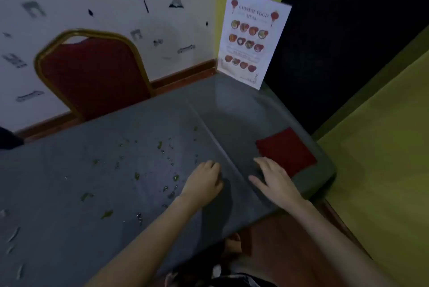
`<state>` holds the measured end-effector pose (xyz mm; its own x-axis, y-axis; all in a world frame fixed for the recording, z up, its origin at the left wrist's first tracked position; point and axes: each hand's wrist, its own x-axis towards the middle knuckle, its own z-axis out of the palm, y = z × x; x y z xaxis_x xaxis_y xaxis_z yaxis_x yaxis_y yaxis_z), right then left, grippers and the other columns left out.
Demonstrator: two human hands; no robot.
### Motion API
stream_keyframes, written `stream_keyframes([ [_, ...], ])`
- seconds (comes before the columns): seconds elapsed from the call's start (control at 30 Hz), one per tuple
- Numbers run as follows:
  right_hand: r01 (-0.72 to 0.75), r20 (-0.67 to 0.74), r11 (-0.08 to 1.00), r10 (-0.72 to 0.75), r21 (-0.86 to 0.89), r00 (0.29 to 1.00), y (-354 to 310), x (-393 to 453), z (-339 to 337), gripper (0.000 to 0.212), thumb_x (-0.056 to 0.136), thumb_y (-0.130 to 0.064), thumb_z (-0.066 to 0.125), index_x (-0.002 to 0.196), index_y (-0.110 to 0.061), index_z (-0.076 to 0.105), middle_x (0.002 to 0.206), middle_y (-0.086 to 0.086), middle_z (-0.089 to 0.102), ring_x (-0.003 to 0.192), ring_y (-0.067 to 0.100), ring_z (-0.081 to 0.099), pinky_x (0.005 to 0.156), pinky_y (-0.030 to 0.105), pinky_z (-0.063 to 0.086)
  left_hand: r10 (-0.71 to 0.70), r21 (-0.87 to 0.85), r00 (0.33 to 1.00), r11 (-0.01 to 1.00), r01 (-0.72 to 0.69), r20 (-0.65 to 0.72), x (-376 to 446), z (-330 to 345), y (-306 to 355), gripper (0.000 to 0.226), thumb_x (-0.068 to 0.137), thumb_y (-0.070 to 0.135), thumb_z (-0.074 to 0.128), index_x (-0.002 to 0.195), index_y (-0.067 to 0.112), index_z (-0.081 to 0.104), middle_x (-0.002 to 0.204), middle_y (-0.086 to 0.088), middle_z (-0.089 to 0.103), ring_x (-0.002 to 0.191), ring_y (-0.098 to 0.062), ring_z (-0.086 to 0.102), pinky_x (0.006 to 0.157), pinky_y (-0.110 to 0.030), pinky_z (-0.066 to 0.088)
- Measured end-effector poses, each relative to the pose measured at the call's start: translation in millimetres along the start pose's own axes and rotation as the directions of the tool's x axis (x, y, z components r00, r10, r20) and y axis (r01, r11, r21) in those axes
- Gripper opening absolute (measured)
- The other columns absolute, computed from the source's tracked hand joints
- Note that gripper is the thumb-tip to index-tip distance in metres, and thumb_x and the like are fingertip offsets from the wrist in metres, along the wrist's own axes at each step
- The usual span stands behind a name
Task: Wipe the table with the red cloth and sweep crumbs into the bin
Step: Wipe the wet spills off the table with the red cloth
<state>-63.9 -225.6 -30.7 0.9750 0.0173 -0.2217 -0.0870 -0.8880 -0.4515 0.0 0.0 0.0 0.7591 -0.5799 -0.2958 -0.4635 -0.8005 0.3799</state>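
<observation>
A folded red cloth (286,150) lies flat near the right edge of the grey table (232,105). My right hand (275,178) rests on the tabletop just left of the cloth, fingers spread, holding nothing. My left hand (205,182) sits on the table with its fingers curled under, and nothing shows in it. Green scraps and small crumbs (137,176) with wet drops are scattered over the table to the left of my left hand. No bin is in view.
A red chair with a gold frame (92,73) stands at the table's far side against a patterned wall. A menu card (253,38) leans upright at the far right corner. A yellow wall (383,170) runs close along the right. A seam (209,133) crosses the tabletop.
</observation>
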Motion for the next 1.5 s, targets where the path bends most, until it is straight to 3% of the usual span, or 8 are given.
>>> stream_keyframes([
  [0.17,0.022,0.126,0.961,0.013,-0.276,0.992,78.1,5.9,-2.0,0.081,0.093,-0.048,0.051,0.152,-0.008,0.012,0.159,0.007,0.014,0.147,0.025,0.011,0.119,0.044,0.015,-0.057,-0.074,0.998,0.996,0.058,0.021,22.5,14.2,20.5,0.029,0.096,0.028,0.045,0.119,0.011,0.050,0.122,-0.008,0.050,0.110,-0.023,0.048,0.094,-0.032,0.042],
  [0.27,0.142,0.127,0.898,-0.097,-0.416,0.987,99.6,6.5,-6.6,0.077,0.083,-0.045,0.066,0.144,-0.007,0.038,0.152,0.009,0.034,0.139,0.027,0.036,0.110,0.046,0.035,-0.060,-0.067,0.998,0.996,0.062,0.024,29.2,27.6,31.0,0.026,0.096,0.030,0.045,0.115,0.013,0.051,0.118,-0.007,0.052,0.107,-0.022,0.049,0.090,-0.030,0.042],
  [0.37,0.134,0.022,0.887,-0.139,-0.441,0.990,104.0,16.5,0.9,0.064,0.066,-0.028,0.086,0.120,-0.002,0.062,0.129,0.016,0.060,0.114,0.031,0.061,0.090,0.046,0.053,-0.059,-0.064,0.997,0.996,0.063,0.053,32.2,38.2,36.9,0.026,0.096,0.029,0.045,0.115,0.013,0.052,0.117,-0.007,0.053,0.107,-0.022,0.049,0.091,-0.031,0.041],
  [0.57,0.065,-0.137,0.901,-0.136,-0.430,0.981,96.7,20.7,16.2,0.037,0.059,0.002,0.085,0.092,-0.001,0.068,0.120,0.019,0.065,0.106,0.033,0.065,0.086,0.046,0.054,-0.069,-0.111,0.992,0.991,0.081,0.104,37.9,37.7,47.2,0.030,0.096,0.032,0.045,0.119,0.014,0.052,0.120,-0.007,0.051,0.109,-0.021,0.049,0.097,-0.033,0.042],
  [0.8,-0.063,-0.205,0.928,-0.014,-0.368,0.979,86.4,30.9,17.0,0.029,0.076,-0.007,0.072,0.104,-0.003,0.064,0.132,0.017,0.058,0.114,0.033,0.058,0.088,0.047,0.049,-0.067,-0.192,0.991,0.978,0.087,0.113,33.3,28.8,47.1,0.033,0.097,0.032,0.046,0.123,0.013,0.051,0.122,-0.008,0.050,0.111,-0.021,0.049,0.099,-0.036,0.043],
  [1.03,0.001,-0.366,0.999,-0.021,-0.054,0.930,46.0,33.1,7.1,0.021,0.088,-0.007,0.062,0.108,-0.002,0.062,0.106,0.012,0.068,0.099,0.028,0.064,0.089,0.046,0.049,-0.045,-0.192,0.973,0.977,0.090,0.225,3.4,23.8,19.4,0.031,0.096,0.036,0.046,0.113,0.011,0.055,0.113,-0.008,0.052,0.103,-0.023,0.052,0.092,-0.039,0.045],
  [1.27,-0.021,-0.309,0.935,0.139,0.355,0.941,-71.0,33.4,21.0,0.021,0.100,-0.021,0.044,0.113,-0.006,0.049,0.098,0.008,0.061,0.085,0.021,0.059,0.064,0.025,0.045,-0.174,-0.403,0.974,0.889,0.219,0.145,-58.6,16.1,-44.4,0.026,0.095,0.030,0.050,0.110,0.011,0.058,0.111,-0.006,0.060,0.101,-0.020,0.057,0.091,-0.039,0.047],
  [1.5,0.014,-0.378,0.822,0.246,0.569,0.892,-192.4,56.0,25.1,0.020,0.101,-0.020,0.041,0.114,-0.006,0.046,0.103,0.006,0.059,0.091,0.019,0.055,0.071,0.027,0.039,-0.400,-0.718,0.916,0.649,0.252,-0.041,-158.2,3.4,-132.2,0.016,0.097,0.016,0.051,0.105,0.015,0.064,0.099,0.009,0.066,0.090,0.005,0.060,0.080,-0.010,0.044],
])
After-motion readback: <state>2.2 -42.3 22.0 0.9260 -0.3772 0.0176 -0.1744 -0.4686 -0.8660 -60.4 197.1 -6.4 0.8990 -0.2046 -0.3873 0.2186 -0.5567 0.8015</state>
